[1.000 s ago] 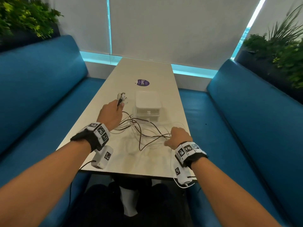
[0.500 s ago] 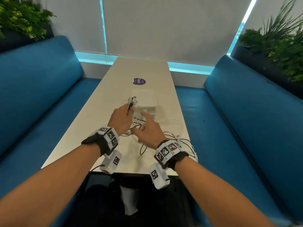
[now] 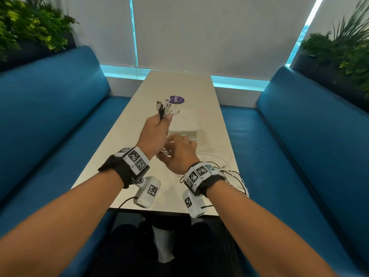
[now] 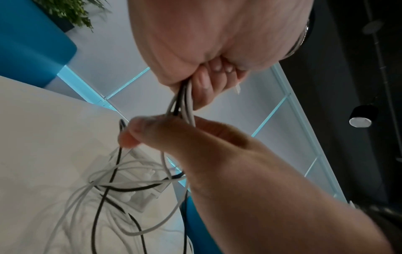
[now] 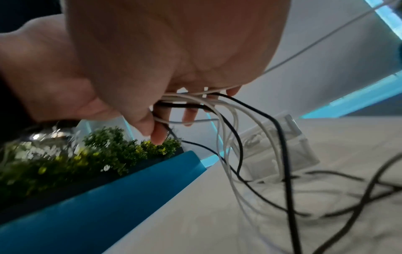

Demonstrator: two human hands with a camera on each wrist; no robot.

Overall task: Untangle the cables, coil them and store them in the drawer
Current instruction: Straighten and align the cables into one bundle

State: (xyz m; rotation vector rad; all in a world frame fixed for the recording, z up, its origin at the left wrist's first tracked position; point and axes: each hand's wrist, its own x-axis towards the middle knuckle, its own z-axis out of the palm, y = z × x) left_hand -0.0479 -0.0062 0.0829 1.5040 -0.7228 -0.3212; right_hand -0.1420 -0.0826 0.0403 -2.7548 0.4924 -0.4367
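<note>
A booth with blue padded seats point(image 3: 50, 120) on both sides and green plants point(image 3: 30, 27) behind the backrests frames a long pale bench point(image 3: 111, 152) that runs away toward a white blind.

The left hand point(image 3: 154, 134) is raised above the bench with its fingers curled tight round a bundle of cables point(image 3: 164, 110). The plug ends, mostly white and one black, fan out above the fist. From the left wrist view, the white and black strands leave the bottom of that fist and drop toward the bench.

Just right of and below the left hand, the right hand point(image 3: 177, 154) sits close under it with fingers partly spread, the strands running between and over them. The right wrist view shows thumb and forefinger nearly meeting around several strands, so it seems to be loosely pinching them, though the blur makes the hold hard to judge.

Beyond both hands, touching neither, stands a small white drawer unit point(image 3: 184, 126); from here I cannot tell whether its drawers are shut. Past the left hand's plug ends a round purple sticker point(image 3: 176, 99) lies on the bench.

To the right of the right hand and near its wrist, the loose remainder of the cables point(image 3: 229, 172) lies in tangled loops on the bench, reaching its right edge.
</note>
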